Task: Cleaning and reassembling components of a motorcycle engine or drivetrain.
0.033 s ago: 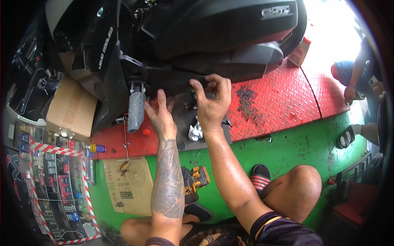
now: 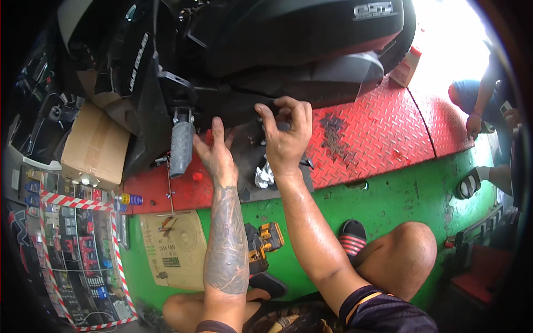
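Observation:
Above me is a black scooter with a ridged grey footpeg. My left hand, on a tattooed forearm, is open beside the footpeg, fingers spread under the bodywork. My right hand is at the scooter's dark lower panel, thumb raised apart from bent fingers, with nothing visible held; whether the fingertips touch the panel is unclear. Below the hands lie a dark mat and crumpled silver material on a red checker-plate platform.
A cardboard box, striped-edged rack and spray can sit left. Flattened cardboard and a yellow-black power tool lie on the green floor. A white bottle, another person and red seat are right.
Both my hands have shifted very slightly upward, as has the scooter in the picture. Their finger shapes look almost the same.

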